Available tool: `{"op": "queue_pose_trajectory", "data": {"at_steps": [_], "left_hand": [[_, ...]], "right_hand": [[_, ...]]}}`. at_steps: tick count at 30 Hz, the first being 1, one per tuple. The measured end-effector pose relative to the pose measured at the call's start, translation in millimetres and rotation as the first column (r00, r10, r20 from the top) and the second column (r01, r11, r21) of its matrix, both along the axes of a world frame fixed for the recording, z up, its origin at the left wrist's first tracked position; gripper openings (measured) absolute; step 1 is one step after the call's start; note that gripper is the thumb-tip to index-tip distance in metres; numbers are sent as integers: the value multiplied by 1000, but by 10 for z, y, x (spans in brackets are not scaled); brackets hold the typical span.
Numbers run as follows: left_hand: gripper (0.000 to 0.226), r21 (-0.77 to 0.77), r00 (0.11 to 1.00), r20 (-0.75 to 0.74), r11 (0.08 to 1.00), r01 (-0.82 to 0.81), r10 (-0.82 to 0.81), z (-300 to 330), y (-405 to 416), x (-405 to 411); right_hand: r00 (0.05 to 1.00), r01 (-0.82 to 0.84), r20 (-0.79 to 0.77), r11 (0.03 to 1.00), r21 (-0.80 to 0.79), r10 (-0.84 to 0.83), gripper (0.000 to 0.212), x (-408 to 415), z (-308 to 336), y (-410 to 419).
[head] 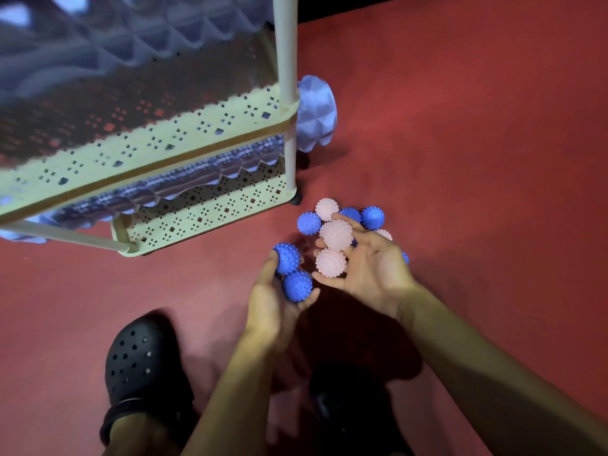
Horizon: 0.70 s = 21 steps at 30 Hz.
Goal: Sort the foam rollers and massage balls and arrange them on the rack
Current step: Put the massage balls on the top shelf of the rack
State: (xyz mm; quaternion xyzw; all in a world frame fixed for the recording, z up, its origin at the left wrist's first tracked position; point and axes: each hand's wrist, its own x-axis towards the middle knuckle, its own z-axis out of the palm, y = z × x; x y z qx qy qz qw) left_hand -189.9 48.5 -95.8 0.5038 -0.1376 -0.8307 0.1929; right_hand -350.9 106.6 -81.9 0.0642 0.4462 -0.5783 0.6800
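The left hand [274,301] grips two blue spiky balls [292,273], one above the other, its fingers curled round them from the left and its thumb under the lower one; the right hand [368,264] holds two pink spiky balls [333,246], stacked the same way, with its fingers cupped behind them and its thumb across the near one; the two hands sit close together, low over the red floor [477,143], each with its forearm running back to the near edge of the view.

Just beyond the right hand lies a small heap of loose balls [342,213] on the floor, blue and pink mixed, touching one another; part of the heap is hidden behind the hand, so how many lie there cannot be told.

To the far left stands the cream rack [210,126], its shelves pierced with small square holes and its post rising at the right corner; lilac foam rollers [184,185] with a ridged surface lie lengthwise on the shelves, the upper ones blurred; the end of one roller [316,115] sticks out past the post on the right side; a dark castor [296,199] shows under the rack's near right corner, near the heap.

At the near left a foot in a black perforated clog [138,360] rests on the floor.
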Motion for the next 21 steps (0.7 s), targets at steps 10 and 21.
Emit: {"op": "queue_pose_trajectory", "data": {"at_steps": [10, 21], "left_hand": [[36, -519, 984, -175, 847, -114, 25, 1403, -294, 105], [27, -884, 967, -253, 414, -218, -30, 3767, -98, 674]], "right_hand": [[980, -110, -196, 894, -435, 25, 28, 164, 1426, -323], [951, -201, -300, 588, -783, -75, 24, 667, 3709, -177]]}}
